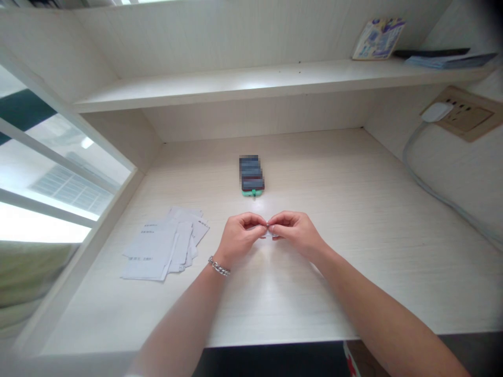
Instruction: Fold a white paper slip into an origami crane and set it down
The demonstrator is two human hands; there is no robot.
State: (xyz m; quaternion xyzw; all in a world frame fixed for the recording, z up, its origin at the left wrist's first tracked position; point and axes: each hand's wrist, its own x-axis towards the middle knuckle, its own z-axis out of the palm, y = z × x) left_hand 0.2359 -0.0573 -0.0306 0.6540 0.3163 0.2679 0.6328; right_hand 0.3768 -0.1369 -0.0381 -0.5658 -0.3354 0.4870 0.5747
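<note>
My left hand, with a silver chain bracelet at its wrist, is closed in a pinch over the middle of the desk. Opposite it, my right hand pinches too, and the fingertips of both hands meet. Between them a small white piece shows, perhaps paper; the fingers hide most of it. Left of my left hand lies a loose pile of white paper sheets, some with printed lines. Beyond the hands lies a phone with a blurred-out screen and a green edge at its near end.
A shelf runs across the back above the desk. On it stand a colourful packet and flat dark items. A white plug sits in the right wall socket, its cable hanging down. Left is a barred opening.
</note>
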